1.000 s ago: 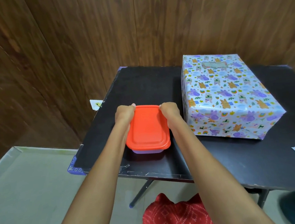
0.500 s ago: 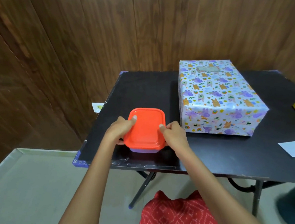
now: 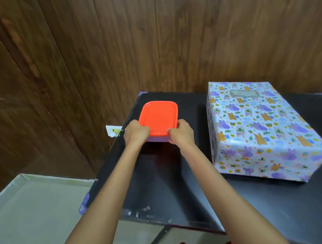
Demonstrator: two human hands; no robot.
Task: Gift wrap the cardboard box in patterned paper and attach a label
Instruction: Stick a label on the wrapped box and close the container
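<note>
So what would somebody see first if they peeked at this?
The big wrapped box, covered in purple and orange animals, sits on the right of the black table. Next, the container with the bright orange lid, gripped by the left hand and right hand near the table's far left corner.

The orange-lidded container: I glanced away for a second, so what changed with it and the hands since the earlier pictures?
The container has gone from the table's near edge toward its far left corner, away from the person. The left hand and right hand, first on its far end, now grip its near end. The wrapped box, label on top, stayed put.
</note>
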